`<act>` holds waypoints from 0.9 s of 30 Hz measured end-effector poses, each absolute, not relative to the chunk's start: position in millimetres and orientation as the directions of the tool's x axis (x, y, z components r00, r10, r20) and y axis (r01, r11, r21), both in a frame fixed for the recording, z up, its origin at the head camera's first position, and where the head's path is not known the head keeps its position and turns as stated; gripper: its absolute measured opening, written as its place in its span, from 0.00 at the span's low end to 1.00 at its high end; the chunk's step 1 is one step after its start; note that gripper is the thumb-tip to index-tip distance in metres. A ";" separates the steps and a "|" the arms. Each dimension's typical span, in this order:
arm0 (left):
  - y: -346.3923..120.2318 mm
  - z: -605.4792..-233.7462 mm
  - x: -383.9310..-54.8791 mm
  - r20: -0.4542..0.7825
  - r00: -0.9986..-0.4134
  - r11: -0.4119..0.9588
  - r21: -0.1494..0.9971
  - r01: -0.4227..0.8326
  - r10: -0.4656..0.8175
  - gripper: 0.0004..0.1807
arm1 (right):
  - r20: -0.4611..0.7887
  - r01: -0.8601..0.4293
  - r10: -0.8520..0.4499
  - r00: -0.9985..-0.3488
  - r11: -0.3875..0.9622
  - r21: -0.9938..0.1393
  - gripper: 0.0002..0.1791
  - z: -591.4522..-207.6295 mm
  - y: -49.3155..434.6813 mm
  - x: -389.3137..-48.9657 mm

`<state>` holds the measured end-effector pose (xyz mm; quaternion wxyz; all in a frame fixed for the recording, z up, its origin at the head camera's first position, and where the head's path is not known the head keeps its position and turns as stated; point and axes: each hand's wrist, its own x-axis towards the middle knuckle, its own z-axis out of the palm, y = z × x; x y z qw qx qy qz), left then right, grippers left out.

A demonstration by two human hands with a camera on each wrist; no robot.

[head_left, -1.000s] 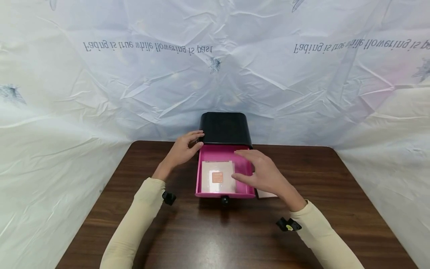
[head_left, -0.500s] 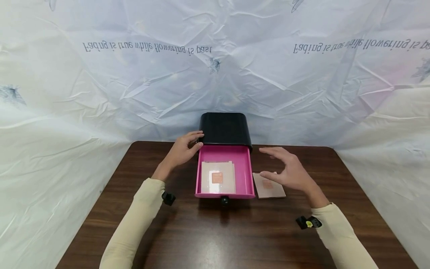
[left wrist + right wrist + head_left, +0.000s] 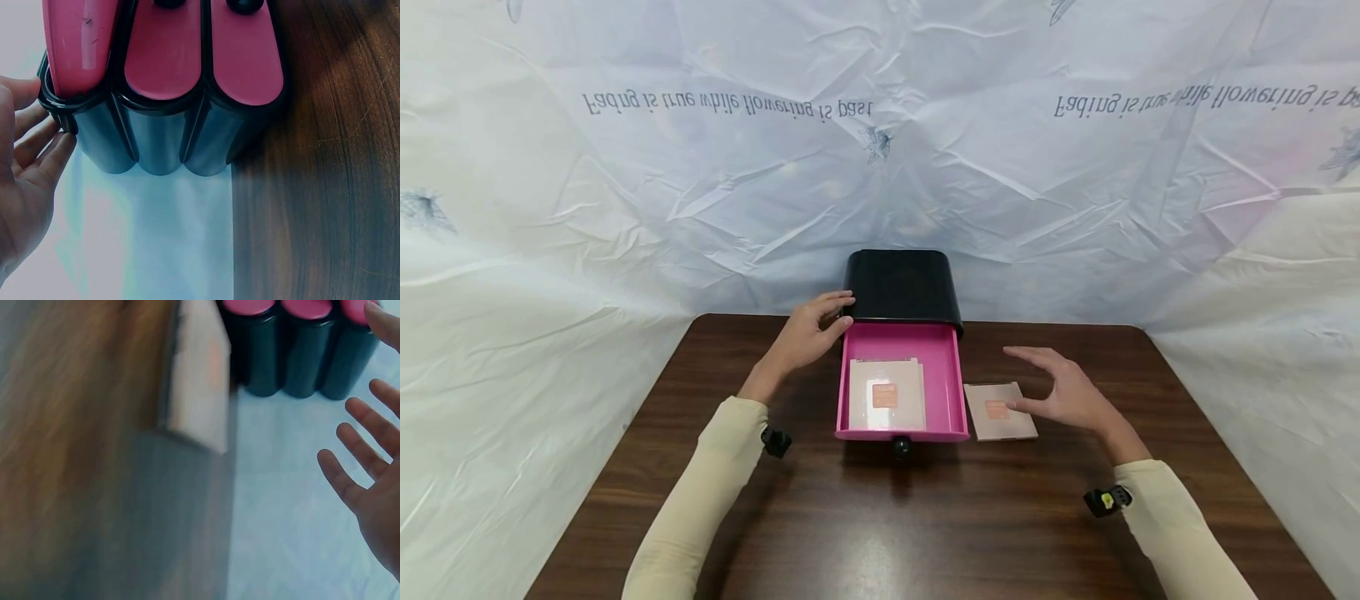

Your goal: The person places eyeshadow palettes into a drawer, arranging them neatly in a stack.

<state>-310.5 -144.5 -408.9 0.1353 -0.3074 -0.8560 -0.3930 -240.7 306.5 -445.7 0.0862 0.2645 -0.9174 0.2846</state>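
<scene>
A black drawer unit [image 3: 902, 287] has its pink top drawer [image 3: 943, 379] pulled out. In the drawer lies a pale square makeup compact [image 3: 906, 375] with an orange-pink square on its lid; another edge shows beneath its right side. A matching compact [image 3: 985, 427] lies on the table just right of the drawer. My left hand [image 3: 805, 335] holds the unit's upper left front edge, its thumb at the front rim and its fingers along the side [image 3: 28, 144]. My right hand [image 3: 1071, 400], fingers spread, hovers beside the compact on the table, its thumb overlapping that lid's right edge.
Two closed pink drawers [image 3: 164, 56] sit below the pulled-out one, each with a black knob. The unit stands near the back edge of a dark wooden table [image 3: 880, 533]. A white printed sheet [image 3: 880, 192] hangs behind and at both sides.
My right hand has moved from over the drawer to the right, past the compact on the table, uncovering it. My left hand, the drawer and the compacts have stayed in place.
</scene>
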 end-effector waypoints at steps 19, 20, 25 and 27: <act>-143.1 -410.0 -309.0 0.474 -0.780 0.507 0.593 0.625 0.408 0.23 | 0.083 -0.470 -0.491 -0.867 0.750 -0.465 0.60 -494.5 329.6 -252.2; -142.9 -409.9 -308.9 0.474 -0.780 0.505 0.594 0.626 0.410 0.23 | 0.075 -0.473 -0.498 -0.864 0.750 -0.462 0.61 -495.5 329.4 -252.4; -142.8 -408.1 -308.6 0.465 -0.784 0.507 0.598 0.621 0.411 0.23 | 0.026 -0.470 -0.511 -0.859 0.768 -0.436 0.64 -497.8 327.3 -252.5; -143.0 -407.6 -308.5 0.462 -0.785 0.511 0.597 0.619 0.412 0.23 | 0.007 -0.466 -0.511 -0.860 0.779 -0.419 0.65 -498.8 327.5 -253.2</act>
